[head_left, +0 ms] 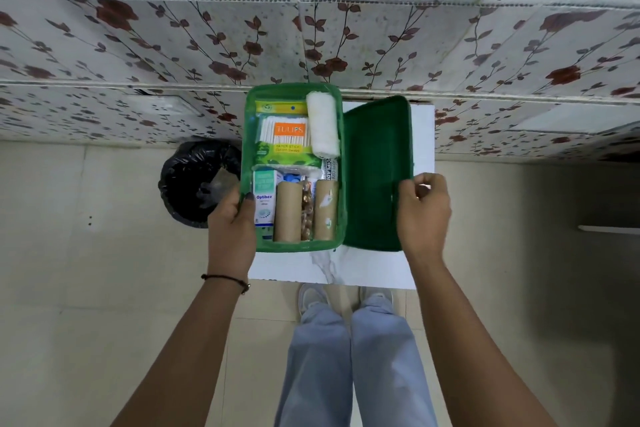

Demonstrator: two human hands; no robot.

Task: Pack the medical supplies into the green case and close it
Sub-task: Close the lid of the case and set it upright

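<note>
Floral wall tiles back a small white table (367,267) where your green case (294,246) sits packed. Your left hand (232,222) clamps its near-left wall; your right hand (422,215) pinches the lid (377,170) edge — light, stiff plastic, likely slick — swing from there.

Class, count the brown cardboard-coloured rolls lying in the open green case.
2. One brown roll lies beside the Optibex box; the other brown roll lies by the case's hinge side, a packet of small brown items between them. Others may be hidden underneath.
</note>
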